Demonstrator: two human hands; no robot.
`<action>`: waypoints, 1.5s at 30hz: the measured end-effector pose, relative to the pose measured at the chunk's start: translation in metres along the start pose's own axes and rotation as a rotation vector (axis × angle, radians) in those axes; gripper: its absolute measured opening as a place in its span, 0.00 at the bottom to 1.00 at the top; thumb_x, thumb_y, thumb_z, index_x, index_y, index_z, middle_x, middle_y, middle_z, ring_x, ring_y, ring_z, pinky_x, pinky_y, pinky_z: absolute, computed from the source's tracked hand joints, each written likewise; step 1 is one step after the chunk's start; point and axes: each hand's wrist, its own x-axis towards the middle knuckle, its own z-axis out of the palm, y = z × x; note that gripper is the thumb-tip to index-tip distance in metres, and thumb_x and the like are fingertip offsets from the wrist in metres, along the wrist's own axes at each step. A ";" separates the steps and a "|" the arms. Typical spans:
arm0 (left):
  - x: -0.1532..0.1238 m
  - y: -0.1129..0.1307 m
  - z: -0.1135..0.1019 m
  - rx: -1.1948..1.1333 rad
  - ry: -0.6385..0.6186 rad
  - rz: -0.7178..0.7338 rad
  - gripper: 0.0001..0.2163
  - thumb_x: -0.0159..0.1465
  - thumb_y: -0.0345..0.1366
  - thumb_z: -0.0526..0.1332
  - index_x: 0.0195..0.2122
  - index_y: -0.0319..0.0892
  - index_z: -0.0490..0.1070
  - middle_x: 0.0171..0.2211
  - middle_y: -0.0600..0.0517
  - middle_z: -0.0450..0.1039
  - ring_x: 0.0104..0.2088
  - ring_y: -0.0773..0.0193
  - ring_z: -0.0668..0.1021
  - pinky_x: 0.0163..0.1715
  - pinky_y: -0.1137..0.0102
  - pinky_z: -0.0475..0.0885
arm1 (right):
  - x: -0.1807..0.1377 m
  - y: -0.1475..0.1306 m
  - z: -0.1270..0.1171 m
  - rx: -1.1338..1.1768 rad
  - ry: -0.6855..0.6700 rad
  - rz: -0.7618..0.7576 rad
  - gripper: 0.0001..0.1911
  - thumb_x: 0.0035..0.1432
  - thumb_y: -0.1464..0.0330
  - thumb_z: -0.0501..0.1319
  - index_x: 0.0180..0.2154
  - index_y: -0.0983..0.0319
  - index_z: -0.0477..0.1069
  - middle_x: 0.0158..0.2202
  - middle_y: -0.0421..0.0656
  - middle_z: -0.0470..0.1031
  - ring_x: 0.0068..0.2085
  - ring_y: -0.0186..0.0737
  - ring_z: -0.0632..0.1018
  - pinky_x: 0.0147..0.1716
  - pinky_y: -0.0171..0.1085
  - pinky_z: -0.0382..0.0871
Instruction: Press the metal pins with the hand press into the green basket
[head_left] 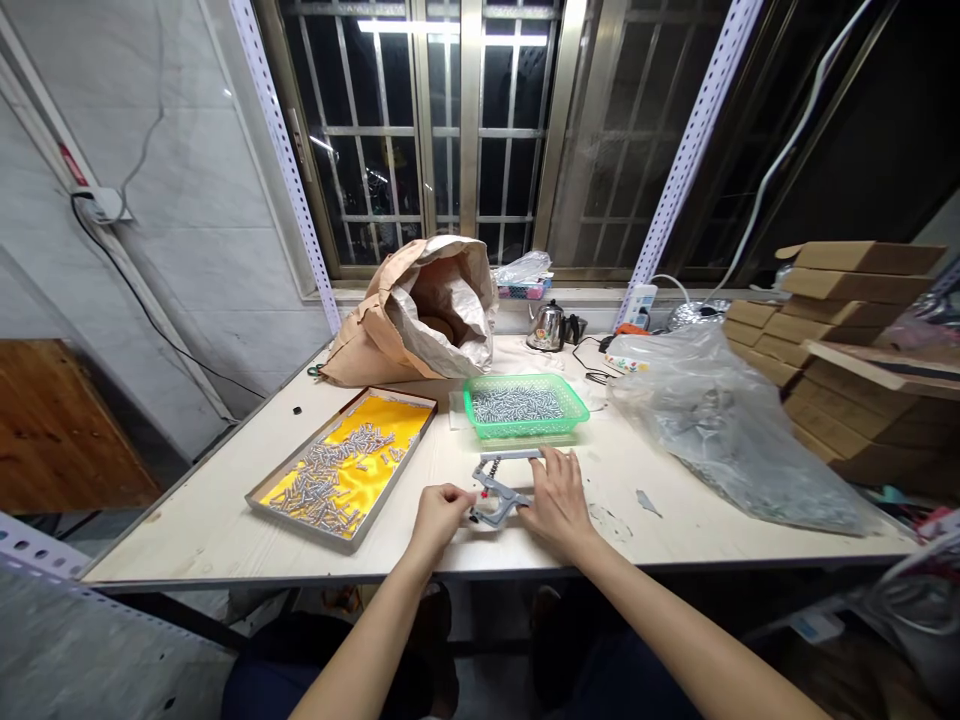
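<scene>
**Head view.** One grey metal lever press (496, 492) lay near the pale wooden table's (225, 530) front edge. The left hand (441, 512) curled shut at its nose; the right hand (559, 498) lay flat, fingers extended, on the lever. Judged risk: pressing could nip the left fingertips. One green plastic basket (525, 430) and one yellow-lined tray (300, 522) — small silver pins (517, 403) too many to count.

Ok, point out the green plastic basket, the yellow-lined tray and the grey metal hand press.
green plastic basket (525, 429): head view, front wall.
yellow-lined tray (379, 412): head view, bare yellow lining.
grey metal hand press (500, 498): head view, middle body.
</scene>
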 end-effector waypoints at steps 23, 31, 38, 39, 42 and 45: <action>0.039 0.027 -0.185 1.048 -0.007 -0.089 0.04 0.44 0.25 0.61 0.18 0.40 0.68 0.23 0.50 0.73 0.27 0.62 0.73 0.27 0.73 0.62 | -0.038 0.030 0.022 0.019 0.010 -0.039 0.26 0.46 0.59 0.60 0.46 0.67 0.67 0.51 0.56 0.65 0.54 0.56 0.63 0.59 0.57 0.45; 0.010 0.028 -0.087 0.313 0.087 0.061 0.06 0.55 0.31 0.57 0.33 0.38 0.71 0.26 0.50 0.72 0.26 0.65 0.74 0.28 0.71 0.68 | -0.028 0.021 0.005 -0.049 -0.012 -0.038 0.28 0.48 0.60 0.60 0.48 0.69 0.65 0.55 0.58 0.63 0.60 0.55 0.58 0.60 0.60 0.34; -0.015 -0.005 0.020 -0.107 -0.024 -0.058 0.07 0.48 0.35 0.66 0.23 0.37 0.70 0.18 0.54 0.70 0.21 0.68 0.71 0.23 0.73 0.65 | -0.014 0.010 -0.010 -0.154 -0.050 -0.089 0.33 0.46 0.59 0.63 0.51 0.71 0.63 0.62 0.61 0.54 0.63 0.57 0.50 0.59 0.61 0.27; -0.015 -0.007 0.024 -0.132 -0.025 -0.048 0.07 0.48 0.36 0.66 0.23 0.37 0.71 0.19 0.53 0.71 0.22 0.67 0.72 0.24 0.73 0.65 | -0.013 0.008 -0.012 -0.162 -0.056 -0.095 0.34 0.46 0.59 0.63 0.52 0.71 0.63 0.62 0.61 0.54 0.63 0.58 0.49 0.59 0.62 0.27; -0.017 -0.009 0.029 -0.158 -0.037 -0.032 0.08 0.48 0.36 0.66 0.24 0.36 0.72 0.21 0.51 0.73 0.24 0.66 0.73 0.28 0.71 0.67 | -0.009 0.006 -0.015 -0.169 -0.072 -0.102 0.34 0.46 0.59 0.63 0.53 0.71 0.63 0.63 0.60 0.52 0.64 0.58 0.48 0.59 0.62 0.26; -0.018 -0.008 0.030 -0.080 -0.017 -0.014 0.07 0.47 0.35 0.66 0.22 0.36 0.72 0.20 0.51 0.72 0.24 0.65 0.73 0.28 0.71 0.66 | -0.007 0.005 -0.014 -0.168 -0.073 -0.084 0.35 0.46 0.60 0.64 0.53 0.72 0.62 0.63 0.60 0.51 0.64 0.58 0.48 0.58 0.63 0.24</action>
